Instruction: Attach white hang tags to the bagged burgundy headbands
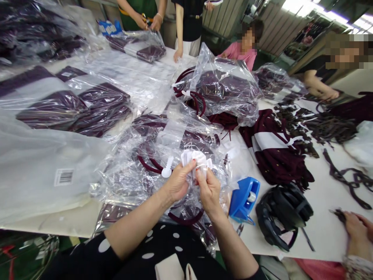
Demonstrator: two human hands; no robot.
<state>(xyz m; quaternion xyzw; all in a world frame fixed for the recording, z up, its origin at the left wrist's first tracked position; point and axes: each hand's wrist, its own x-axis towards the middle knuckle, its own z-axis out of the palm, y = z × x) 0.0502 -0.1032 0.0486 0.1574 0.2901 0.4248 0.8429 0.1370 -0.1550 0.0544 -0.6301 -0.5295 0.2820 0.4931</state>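
Observation:
Both hands meet over a heap of clear plastic bags (pixel 125 171) at the front of the table. My left hand (pixel 180 181) pinches a small bunch of white labels (pixel 195 157), thumb on top. From the right side my right hand (pixel 208 188) grips the same bunch, fingers closed. Beneath and around them lie dark maroon items in the plastic, with maroon cord loops (pixel 150 165) showing. A white tag (pixel 167 168) sits on the bag just left of my left hand. What is printed on the labels cannot be made out.
A blue tape dispenser (pixel 244 200) and a black headset-like device (pixel 284 216) stand to the right. Folded maroon garments (pixel 274 147) lie behind them. Bagged garments (pixel 58 101) are stacked left. Co-workers stand across the table; another person's hands (pixel 357 225) are at far right.

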